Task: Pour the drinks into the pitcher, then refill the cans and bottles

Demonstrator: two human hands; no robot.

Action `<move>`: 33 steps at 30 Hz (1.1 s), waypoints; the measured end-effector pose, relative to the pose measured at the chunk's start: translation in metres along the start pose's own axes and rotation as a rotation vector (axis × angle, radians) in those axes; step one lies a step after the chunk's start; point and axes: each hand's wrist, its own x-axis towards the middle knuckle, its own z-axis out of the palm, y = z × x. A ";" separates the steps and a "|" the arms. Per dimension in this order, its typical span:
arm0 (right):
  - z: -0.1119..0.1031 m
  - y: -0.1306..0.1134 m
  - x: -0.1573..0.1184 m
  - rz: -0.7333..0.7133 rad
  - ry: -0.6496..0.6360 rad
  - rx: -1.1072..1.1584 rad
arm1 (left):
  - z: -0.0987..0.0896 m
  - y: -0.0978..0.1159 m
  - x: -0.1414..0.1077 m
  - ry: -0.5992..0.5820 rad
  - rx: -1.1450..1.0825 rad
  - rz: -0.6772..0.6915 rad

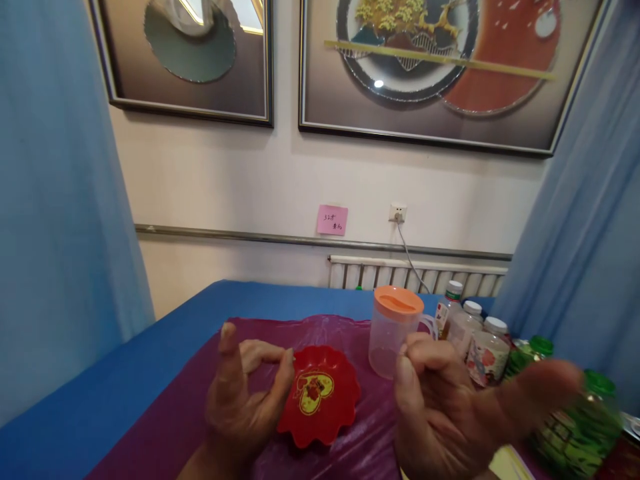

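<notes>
A red plate (333, 427) with a wavy edge and a yellow print lies on a purple sheet (165, 420). At the plate's left, the left hand (243, 403) has thumb and finger closed tip to tip; at its right, the right hand (440, 413) makes a similar pinch. Whether either grips something tiny, I cannot tell. A clear jug (385, 343) with an orange lid stands right of the plate, with white-capped jars (487, 352) farther right.

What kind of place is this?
Maybe a clinic or treatment room, though I can't be sure: there's a blue curtain, a blue-covered bed or table and a metal rail.
</notes>
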 end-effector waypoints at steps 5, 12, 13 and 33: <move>0.009 0.047 0.004 0.077 -0.061 -0.094 | 0.021 -0.027 0.003 -0.078 0.164 -0.271; 0.008 0.111 -0.007 0.175 -0.120 -0.308 | 0.039 -0.055 -0.001 -0.169 0.201 -0.507; 0.008 0.112 -0.007 0.186 -0.122 -0.308 | 0.039 -0.056 -0.002 -0.175 0.196 -0.514; 0.009 0.110 -0.014 0.240 -0.168 -0.307 | 0.038 -0.051 -0.005 -0.208 0.140 -0.507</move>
